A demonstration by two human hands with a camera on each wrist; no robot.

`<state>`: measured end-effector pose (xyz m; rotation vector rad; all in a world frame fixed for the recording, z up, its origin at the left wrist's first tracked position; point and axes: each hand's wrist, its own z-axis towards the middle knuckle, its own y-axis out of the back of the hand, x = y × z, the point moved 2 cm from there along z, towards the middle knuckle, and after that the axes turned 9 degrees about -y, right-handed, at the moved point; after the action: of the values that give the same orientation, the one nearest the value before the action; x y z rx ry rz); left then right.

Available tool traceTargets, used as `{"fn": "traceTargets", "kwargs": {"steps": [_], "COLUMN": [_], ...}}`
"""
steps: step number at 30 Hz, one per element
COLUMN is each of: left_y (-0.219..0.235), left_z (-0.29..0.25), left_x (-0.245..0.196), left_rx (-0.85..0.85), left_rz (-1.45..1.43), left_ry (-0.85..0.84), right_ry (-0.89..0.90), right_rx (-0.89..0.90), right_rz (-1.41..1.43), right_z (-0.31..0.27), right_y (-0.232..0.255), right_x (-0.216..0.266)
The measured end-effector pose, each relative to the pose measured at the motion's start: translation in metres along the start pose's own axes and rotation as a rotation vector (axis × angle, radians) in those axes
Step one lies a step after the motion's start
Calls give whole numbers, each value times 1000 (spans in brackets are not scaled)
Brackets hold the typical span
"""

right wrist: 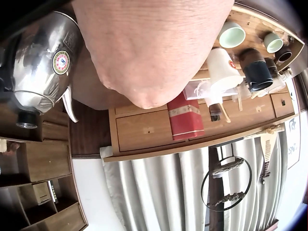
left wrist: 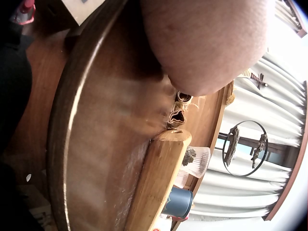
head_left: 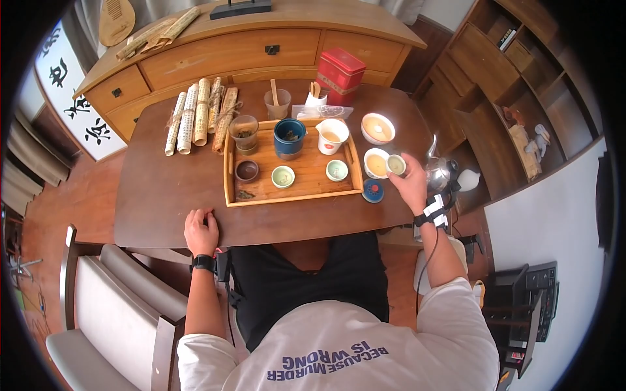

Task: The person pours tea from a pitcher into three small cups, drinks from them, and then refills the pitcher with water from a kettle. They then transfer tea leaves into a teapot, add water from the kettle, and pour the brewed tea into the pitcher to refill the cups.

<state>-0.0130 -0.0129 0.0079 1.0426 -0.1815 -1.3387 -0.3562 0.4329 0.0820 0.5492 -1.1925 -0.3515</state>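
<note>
And there's the small cup point(head_left: 395, 165), right by the rim of the white bowl point(head_left: 376, 163), your right hand point(head_left: 411, 182) pinching it from the side! It looks like light, stiff ceramic, likely slick if wet and easily chipped, so favour a gentle hold high on the wall, near the rim. Your left hand point(head_left: 201, 233) holds nothing, fingers relaxed at the table's point(head_left: 156, 215) near edge.

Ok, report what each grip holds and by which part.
The right grip holds a small pale-green teacup by its side; the left grip holds nothing.
</note>
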Motion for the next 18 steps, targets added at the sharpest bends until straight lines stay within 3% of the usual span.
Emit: {"fn": "traceTargets", "kwargs": {"steps": [9,18], "left_y": [1,0], "left_z": [1,-1], "left_x": [-1,1], "left_rx": [14,11], "left_rz": [14,12], "left_ry": [8,6], "right_ry": [122,140], "right_rx": [-18,6], "right_rz": [-330,-436], "right_z": [4,9], "right_y": [0,-3], "right_x": [31,40]}}
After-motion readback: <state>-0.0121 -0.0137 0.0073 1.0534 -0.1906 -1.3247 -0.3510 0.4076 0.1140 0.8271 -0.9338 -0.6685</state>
